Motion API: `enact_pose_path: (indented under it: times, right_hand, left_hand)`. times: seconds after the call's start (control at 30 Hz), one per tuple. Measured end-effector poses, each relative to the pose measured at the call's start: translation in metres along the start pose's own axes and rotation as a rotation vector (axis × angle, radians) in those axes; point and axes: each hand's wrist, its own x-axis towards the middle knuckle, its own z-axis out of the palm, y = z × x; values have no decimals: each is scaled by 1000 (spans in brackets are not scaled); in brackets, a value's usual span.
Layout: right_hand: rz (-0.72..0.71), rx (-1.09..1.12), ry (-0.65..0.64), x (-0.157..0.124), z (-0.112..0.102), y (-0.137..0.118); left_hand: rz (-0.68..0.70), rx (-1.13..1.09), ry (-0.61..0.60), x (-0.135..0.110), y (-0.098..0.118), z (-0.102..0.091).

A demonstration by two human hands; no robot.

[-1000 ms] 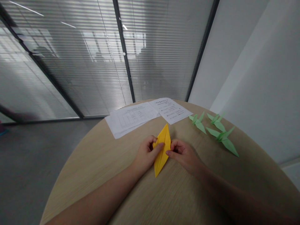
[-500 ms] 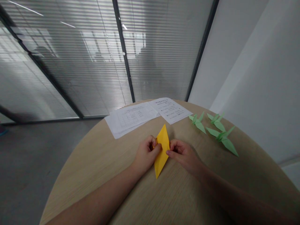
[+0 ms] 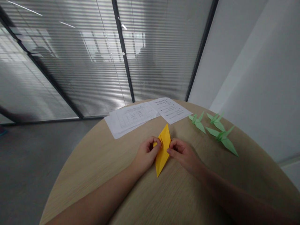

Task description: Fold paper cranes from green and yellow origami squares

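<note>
A folded yellow origami paper, long and diamond-shaped, is held between both hands just over the table. My left hand pinches its left edge, thumb on the near face and index finger curled at a small raised flap. On the opposite edge, my right hand grips the paper between thumb and curled fingers. The paper stands tilted, one point toward the far side and one toward me. Its back face is hidden.
Three green paper cranes lie to the right on the round wooden table. Printed sheets overlap near the far edge. Glass panels with blinds stand behind the table, and a white wall is at the right.
My left index finger has lifted a flap at the paper's left edge and curled over it. The paper has turned slightly, its upper point shifting right. My right hand has barely moved.
</note>
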Motion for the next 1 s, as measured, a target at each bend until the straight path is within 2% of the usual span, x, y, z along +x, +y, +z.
enact_pose_path:
  times: [0.23,0.47,0.7,1.0]
  right_hand:
    - [9,58,9,-1,-1,-4]
    - [42,69,27,0,2,-2]
    - [64,42,76,4,0,4]
    - [101,145,40,4,2,10]
  left_hand:
    - [-3,33,9,3,-7,-1]
    - [16,38,8,3,-6,-1]
    - [-49,-34,-47,0,-4,2]
    - [-100,-153,-59,1,-7,1]
